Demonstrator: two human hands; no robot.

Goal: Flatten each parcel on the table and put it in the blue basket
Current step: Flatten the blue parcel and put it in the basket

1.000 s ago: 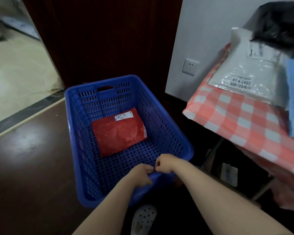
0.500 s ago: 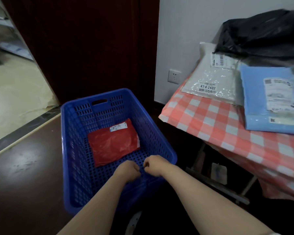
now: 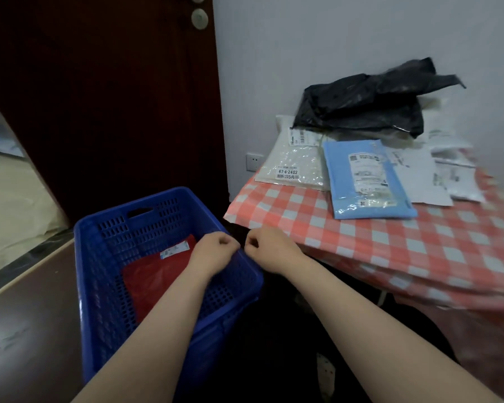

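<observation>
A single head-worn camera is looking forward and down from standing height, keeping the blue basket (image 3: 123, 228) near at lower left and the table (image 3: 361, 242) close at right; edges are probably bending from the wide lens.

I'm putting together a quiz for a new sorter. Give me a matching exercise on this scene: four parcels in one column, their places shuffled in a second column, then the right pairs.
Parcels
1. red parcel
2. light blue parcel
3. black parcel
4. cream parcel marked 47-4-2402

Places
A. lying on other parcels, at the back by the wall
B. inside the blue basket
C. at the left end of the table, nearest the wall socket
D. reaching closest to the table's front edge

Pairs: 1-B, 2-D, 3-A, 4-C
</observation>
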